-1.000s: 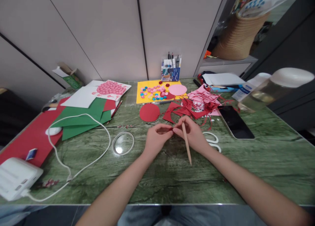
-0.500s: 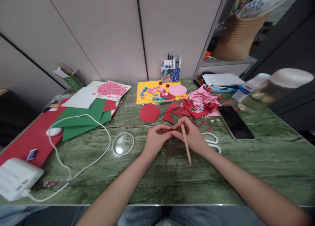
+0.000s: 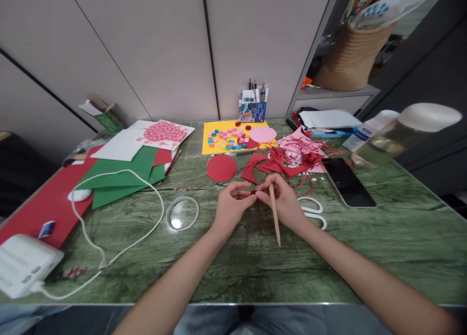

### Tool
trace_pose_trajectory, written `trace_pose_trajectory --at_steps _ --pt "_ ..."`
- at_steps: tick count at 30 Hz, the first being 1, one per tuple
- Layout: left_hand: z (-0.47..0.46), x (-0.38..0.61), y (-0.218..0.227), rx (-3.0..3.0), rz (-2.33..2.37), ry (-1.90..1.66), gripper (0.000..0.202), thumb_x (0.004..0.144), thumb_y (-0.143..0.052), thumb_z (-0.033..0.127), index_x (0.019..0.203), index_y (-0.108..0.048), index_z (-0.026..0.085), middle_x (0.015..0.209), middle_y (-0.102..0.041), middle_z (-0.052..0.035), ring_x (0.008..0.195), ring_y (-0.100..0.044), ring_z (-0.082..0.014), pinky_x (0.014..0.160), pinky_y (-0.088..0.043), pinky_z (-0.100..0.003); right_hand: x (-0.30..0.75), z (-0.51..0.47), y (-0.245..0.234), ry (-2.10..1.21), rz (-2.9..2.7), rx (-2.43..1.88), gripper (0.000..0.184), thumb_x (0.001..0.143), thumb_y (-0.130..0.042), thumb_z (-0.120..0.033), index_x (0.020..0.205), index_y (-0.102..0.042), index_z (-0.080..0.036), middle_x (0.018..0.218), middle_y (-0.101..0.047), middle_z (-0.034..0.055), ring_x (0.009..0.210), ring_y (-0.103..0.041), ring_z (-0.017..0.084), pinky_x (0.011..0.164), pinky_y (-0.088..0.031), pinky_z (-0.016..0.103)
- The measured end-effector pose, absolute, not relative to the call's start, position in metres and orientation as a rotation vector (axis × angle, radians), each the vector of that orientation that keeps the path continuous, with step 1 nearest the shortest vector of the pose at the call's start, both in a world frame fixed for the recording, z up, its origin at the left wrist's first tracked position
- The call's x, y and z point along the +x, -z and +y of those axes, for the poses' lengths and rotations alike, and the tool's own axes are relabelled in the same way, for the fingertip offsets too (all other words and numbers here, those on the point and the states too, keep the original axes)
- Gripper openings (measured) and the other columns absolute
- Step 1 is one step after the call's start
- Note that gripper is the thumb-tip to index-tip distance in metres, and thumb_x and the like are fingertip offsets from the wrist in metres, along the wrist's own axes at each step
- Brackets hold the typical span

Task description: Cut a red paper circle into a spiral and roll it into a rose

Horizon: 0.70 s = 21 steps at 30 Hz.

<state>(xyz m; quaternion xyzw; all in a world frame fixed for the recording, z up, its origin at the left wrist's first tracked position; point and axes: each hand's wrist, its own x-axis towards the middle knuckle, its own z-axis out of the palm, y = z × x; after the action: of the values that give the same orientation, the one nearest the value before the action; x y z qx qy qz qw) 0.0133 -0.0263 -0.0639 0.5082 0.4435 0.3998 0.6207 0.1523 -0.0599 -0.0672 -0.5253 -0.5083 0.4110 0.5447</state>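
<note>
Between the fingertips of both hands is a small dark red paper piece [image 3: 253, 193], mostly hidden by the fingers. My left hand [image 3: 234, 203] pinches it from the left with thumb and fingers. From the other side, my right hand [image 3: 282, 201] presses on it with its thumb and forefinger, and also holds a pale wooden stick [image 3: 275, 215] with a pointed lower end. Just beyond the hands lie a red paper circle [image 3: 222, 168] and red paper scraps [image 3: 270, 163]. White-handled scissors [image 3: 313, 211] rest beside my right hand, blades hidden.
A yellow sheet [image 3: 209, 129] at the back carries small coloured paper rolls and a pink circle [image 3: 263, 134]. Right stand a phone [image 3: 348, 181] and a clear bottle [image 3: 390, 140]. Left are green sheets [image 3: 120, 172], a tape ring [image 3: 168, 218], a white cable [image 3: 163, 208] and a white charger [image 3: 27, 264].
Both hands stay in nearly the same place. The fingertips have shifted slightly around the red piece, showing more of it, and the stick's lower end has moved a little left.
</note>
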Motion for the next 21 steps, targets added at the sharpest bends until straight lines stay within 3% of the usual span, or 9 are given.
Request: trace_pose_trajectory --at_steps 11,15,21 --pt "-0.0227 0.0124 0.0669 1.049 1.003 -0.966 0.034 0.061 -0.073 0.019 0.092 -0.059 0.014 0.067 -0.062 0.0017 0.065 -0.058 -0.0083 0.065 -0.044 -0.019 0.1537 -0.0563 0.0724 -0.983 -1.233 -1.284 0.025 0.075 -0.062 -0.033 0.087 -0.041 -0.025 0.082 -0.059 -0.0012 0.077 -0.059 0.017 0.071 -0.046 0.031" --pt "-0.0239 0.0129 0.0702 0.97 0.964 -0.996 0.032 0.061 -0.073 0.019 0.091 -0.061 0.015 0.071 -0.064 0.0004 0.068 -0.059 -0.0091 0.068 -0.045 -0.02 0.1549 -0.0558 0.0736 -0.991 -1.242 -1.305 0.03 0.07 -0.068 -0.031 0.082 -0.041 -0.024 0.076 -0.058 -0.0026 0.068 -0.057 0.016 0.064 -0.046 0.029" --pt "-0.0233 0.0117 0.0696 1.078 0.928 -0.964 0.024 0.061 -0.072 0.019 0.083 -0.064 0.015 0.081 -0.066 -0.0025 0.076 -0.06 -0.012 0.072 -0.047 -0.024 0.1589 -0.0577 0.0712 -0.885 -1.34 -1.372 0.025 0.072 -0.065 -0.026 0.082 -0.042 -0.024 0.079 -0.059 -0.0017 0.071 -0.058 0.017 0.065 -0.045 0.029"
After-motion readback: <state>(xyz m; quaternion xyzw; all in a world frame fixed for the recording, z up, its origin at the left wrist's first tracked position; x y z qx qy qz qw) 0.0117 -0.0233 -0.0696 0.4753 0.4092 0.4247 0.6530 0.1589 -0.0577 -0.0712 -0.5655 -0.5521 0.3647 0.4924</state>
